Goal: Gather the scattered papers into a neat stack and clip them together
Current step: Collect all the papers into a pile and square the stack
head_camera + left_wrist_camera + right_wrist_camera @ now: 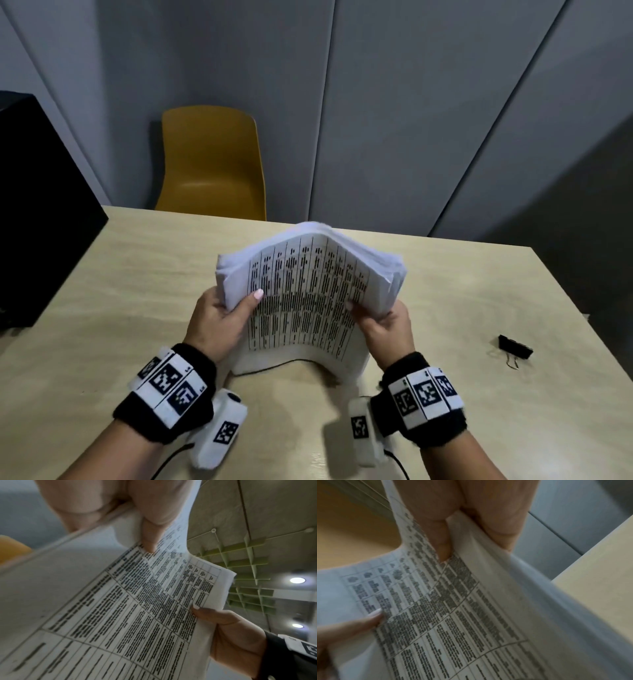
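Observation:
A thick stack of white papers [305, 294], its top sheet printed with a table, stands on edge on the table, bowed upward in the middle. My left hand [222, 315] grips its left side, thumb on the printed face. My right hand [380, 320] grips the right side the same way. In the left wrist view my left hand [137, 520] pinches the papers [120, 615], and the right hand [231, 628] shows at the far side. In the right wrist view my right hand [462, 520] pinches the papers [453, 615]. A black binder clip [514, 346] lies on the table to the right, apart from both hands.
The beige table [137, 281] has a black box [41, 212] at its left edge. A yellow chair [212, 164] stands behind the far edge, before grey wall panels. Cables run from the wrist cameras near the table's front.

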A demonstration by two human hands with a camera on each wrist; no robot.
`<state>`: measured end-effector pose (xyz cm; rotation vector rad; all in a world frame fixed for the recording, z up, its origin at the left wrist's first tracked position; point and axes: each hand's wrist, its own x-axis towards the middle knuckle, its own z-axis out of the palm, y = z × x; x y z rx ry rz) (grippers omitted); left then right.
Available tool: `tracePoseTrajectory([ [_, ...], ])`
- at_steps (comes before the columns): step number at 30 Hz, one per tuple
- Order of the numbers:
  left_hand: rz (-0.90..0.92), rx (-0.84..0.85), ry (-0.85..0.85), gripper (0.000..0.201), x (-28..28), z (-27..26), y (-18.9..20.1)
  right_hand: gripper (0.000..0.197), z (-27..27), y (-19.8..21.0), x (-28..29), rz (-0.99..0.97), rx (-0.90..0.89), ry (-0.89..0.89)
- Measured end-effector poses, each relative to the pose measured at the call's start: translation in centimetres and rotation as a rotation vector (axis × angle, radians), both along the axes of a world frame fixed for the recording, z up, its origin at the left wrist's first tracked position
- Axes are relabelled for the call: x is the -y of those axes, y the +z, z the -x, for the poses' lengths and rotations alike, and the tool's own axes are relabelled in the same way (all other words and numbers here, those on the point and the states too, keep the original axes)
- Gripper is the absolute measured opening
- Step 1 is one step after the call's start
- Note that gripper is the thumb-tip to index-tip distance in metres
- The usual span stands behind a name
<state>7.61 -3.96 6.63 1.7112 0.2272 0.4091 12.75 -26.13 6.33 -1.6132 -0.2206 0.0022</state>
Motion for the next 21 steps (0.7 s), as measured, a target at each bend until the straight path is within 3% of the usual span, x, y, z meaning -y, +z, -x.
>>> tracePoseTrajectory([
  [4,0.036,0.059,-0.012,0.027,-0.3,-0.1,1.2,0.038,0.2,0.8,0.1,-0.109,0.079,-0.074],
  [8,0.057,0.13,-0.005,0.062,-0.7,0.4,0.8,0.056,0.3,1.0,0.4,-0.123,0.053,-0.067],
  [13,0.055,0.164,0.087,0.046,0.7,0.0,1.5,0.045,0.4,1.0,-0.4,-0.144,0.093,-0.065],
  [16,0.02,0.206,0.083,0.074,0.6,-0.2,2.1,0.063,0.8,1.2,-0.5,-0.14,0.124,-0.068],
  [19,-0.015,0.284,0.115,0.1,0.6,0.2,2.0,0.095,1.4,1.9,-0.9,-0.092,0.247,-0.173],
  [21,-0.154,0.371,0.18,0.094,0.6,0.3,2.0,0.092,1.6,2.6,-1.2,0.014,0.446,-0.249],
])
